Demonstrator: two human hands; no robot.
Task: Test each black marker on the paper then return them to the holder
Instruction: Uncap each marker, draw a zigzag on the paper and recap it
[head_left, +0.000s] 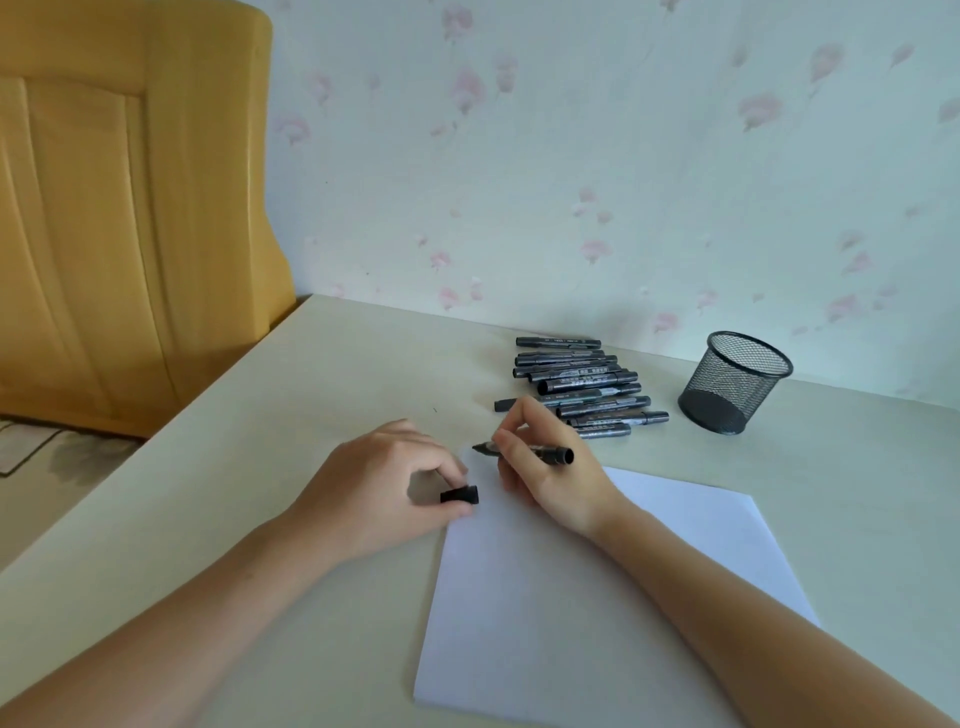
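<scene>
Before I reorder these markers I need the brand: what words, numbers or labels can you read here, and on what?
Markers in the pile: pale print along the barrels, too small and blurred to read.
Marker in the right hand: no print shows.
Cap in the left hand: no print shows.
Paper: blank.
Mesh holder: no label shows.
Nothing legible, so I cannot tell the brand.

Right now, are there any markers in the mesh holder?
No, the mesh holder stands empty; the markers lie piled on the table beside it.
</scene>
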